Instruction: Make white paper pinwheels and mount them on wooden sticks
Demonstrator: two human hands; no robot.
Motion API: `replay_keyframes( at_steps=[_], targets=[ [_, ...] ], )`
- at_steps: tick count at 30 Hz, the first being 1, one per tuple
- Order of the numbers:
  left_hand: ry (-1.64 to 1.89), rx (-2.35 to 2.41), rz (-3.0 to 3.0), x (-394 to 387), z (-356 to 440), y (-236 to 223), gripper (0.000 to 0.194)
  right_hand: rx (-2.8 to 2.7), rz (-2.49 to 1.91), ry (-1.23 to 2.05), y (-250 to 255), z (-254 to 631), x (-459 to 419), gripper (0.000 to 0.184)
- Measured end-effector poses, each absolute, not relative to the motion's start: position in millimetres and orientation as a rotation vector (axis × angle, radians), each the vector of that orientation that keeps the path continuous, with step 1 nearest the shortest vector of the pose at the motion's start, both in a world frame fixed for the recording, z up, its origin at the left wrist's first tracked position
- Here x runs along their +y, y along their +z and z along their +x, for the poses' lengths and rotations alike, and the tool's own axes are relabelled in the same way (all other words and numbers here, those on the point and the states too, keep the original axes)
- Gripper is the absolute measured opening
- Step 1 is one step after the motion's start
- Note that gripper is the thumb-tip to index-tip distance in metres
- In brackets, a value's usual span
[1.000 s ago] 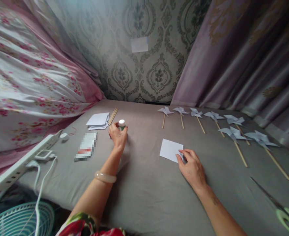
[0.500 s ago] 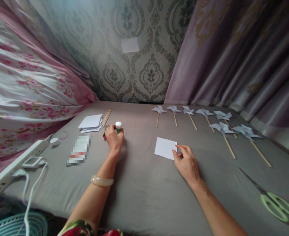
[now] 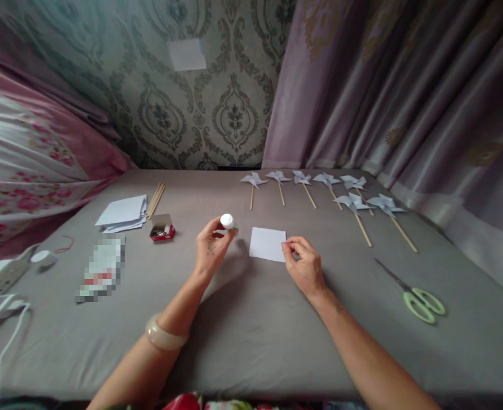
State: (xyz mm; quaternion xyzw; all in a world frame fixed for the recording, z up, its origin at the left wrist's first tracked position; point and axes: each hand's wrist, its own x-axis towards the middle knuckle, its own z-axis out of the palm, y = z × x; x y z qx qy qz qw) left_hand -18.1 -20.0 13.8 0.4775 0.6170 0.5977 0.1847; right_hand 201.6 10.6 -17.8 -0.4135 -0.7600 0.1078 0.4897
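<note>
A white paper square (image 3: 266, 245) lies flat, its right edge pinched by the right hand (image 3: 305, 265), seemingly to steady it, while left of the square the left hand (image 3: 212, 247) grips a white-capped bottle (image 3: 228, 222), with pinwheels (image 3: 302, 177) behind and scissors (image 3: 422, 304) to the square's right, apparently laid clear of the work.

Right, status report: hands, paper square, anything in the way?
Left hand holding white-capped container. Right hand at right edge of paper square, lying flat. Scissors apart, farther right.
</note>
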Motion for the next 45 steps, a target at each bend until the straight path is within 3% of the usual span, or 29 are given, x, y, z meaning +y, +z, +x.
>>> replay_keyframes(
  at_steps=[8, 18, 30, 37, 45],
  targets=[
    [1.499, 1.417, 1.088, -22.6, 11.9, 4.8, 0.033, -1.855, -0.958, 0.310, -13.0, 201.6, 8.0, 0.013],
    [1.455, 1.291, 0.973, -25.1, 40.1, 21.2, 0.028, -1.940, -0.947, 0.488, -10.8, 196.9, 2.1, 0.035],
    [1.461, 1.272, 0.852, -24.5, 57.0, 9.5, 0.039, -1.601, -1.032, 1.105, -12.9, 195.2, 4.7, 0.035],
    [1.305, 1.810, 1.561, -25.6, 29.9, -12.2, 0.017, -1.161, -1.087, 1.334, -13.9, 208.7, 23.3, 0.045],
    [0.814, 1.787, 2.368, -36.0, 33.4, -12.3, 0.023, -1.142, -1.258, 1.239, 9.6, 219.7, 32.0, 0.043]
  ],
)
